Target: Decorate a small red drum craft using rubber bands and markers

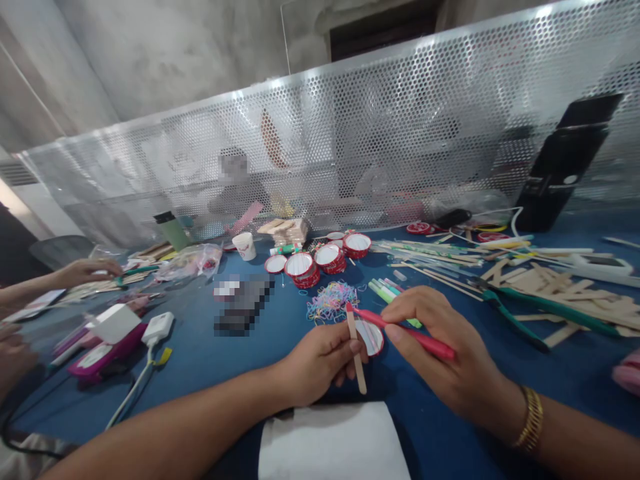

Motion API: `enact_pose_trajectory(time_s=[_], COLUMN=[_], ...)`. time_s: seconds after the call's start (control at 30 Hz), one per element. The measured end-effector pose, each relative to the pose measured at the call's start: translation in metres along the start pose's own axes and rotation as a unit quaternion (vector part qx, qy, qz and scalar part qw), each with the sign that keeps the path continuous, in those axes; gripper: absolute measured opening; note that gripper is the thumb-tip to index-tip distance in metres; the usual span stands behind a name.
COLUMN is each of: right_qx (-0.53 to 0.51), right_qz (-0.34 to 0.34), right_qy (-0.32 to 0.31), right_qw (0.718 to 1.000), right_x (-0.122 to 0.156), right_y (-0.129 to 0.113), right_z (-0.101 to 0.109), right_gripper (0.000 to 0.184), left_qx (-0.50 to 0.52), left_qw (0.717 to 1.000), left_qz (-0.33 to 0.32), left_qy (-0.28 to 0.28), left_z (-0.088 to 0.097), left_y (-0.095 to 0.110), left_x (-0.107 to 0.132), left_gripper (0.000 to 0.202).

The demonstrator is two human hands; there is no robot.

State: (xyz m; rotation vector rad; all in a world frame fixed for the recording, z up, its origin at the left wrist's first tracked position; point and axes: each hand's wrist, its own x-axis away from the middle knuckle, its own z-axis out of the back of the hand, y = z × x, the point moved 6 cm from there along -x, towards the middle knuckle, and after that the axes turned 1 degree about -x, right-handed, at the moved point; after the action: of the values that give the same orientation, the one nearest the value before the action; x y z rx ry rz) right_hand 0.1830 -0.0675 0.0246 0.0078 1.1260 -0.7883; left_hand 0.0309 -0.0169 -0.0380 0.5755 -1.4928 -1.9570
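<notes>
My left hand point(327, 360) pinches a wooden craft stick point(359, 370), held nearly upright with its top end coloured red. In my right hand point(440, 340) is a red marker point(430, 343), its tip touching or very close to the stick's red end. Behind the stick lies a round white disc with a red rim point(373, 338), partly hidden by my fingers. A pile of colourful small rubber bands point(333, 300) sits just beyond my hands. Several pastel markers point(385, 291) lie beside it. Below my hands is a white sheet point(333, 443).
Red-rimmed round tins point(303, 270) and a paper cup point(244, 246) stand farther back. Green-handled pliers point(520, 317) lie by loose craft sticks point(575, 293) at right. A black bottle point(565, 167) stands by the perforated metal screen point(400, 127). A co-worker's hand point(93, 270) is at left.
</notes>
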Motion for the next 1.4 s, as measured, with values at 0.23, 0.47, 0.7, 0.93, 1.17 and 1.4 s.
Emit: enact_pose_trajectory(time_s=[0.23,0.47,0.7,0.93,1.17,1.4], right_qx=[-0.01,0.001,0.01,-0.007,0.003,0.014], right_qz=[0.008,0.001,-0.001,0.002,0.006,0.005], right_qy=[-0.005,0.011,0.014,-0.013,0.01,0.017], right_qw=[1.0,1.0,1.0,1.0,1.0,1.0], right_x=[0.0002,-0.0004,-0.0007,0.0005,-0.0007,-0.0008], right_y=[-0.0023,-0.0028,-0.0022,-0.0019,-0.0031,-0.0026], right_z=[0.0006,0.0027,0.0029,-0.0016,0.0016,0.0017], right_gripper=[0.006,0.007,0.006,0.006,0.006,0.006], left_qx=[-0.012,0.005,-0.001,-0.011,-0.01,-0.004], left_qw=[1.0,1.0,1.0,1.0,1.0,1.0], left_qz=[-0.002,-0.005,-0.007,0.004,-0.001,-0.004], left_qy=[-0.001,-0.003,-0.001,-0.001,-0.004,-0.002], left_z=[-0.0007,-0.0002,0.0,0.0,0.0,-0.0001], left_y=[0.0021,-0.0012,-0.0013,0.0002,-0.0023,-0.0024], left_x=[-0.0003,-0.0004,-0.0005,-0.0002,-0.0001,-0.0003], left_gripper=[0.038,0.037,0.037,0.038,0.037,0.037])
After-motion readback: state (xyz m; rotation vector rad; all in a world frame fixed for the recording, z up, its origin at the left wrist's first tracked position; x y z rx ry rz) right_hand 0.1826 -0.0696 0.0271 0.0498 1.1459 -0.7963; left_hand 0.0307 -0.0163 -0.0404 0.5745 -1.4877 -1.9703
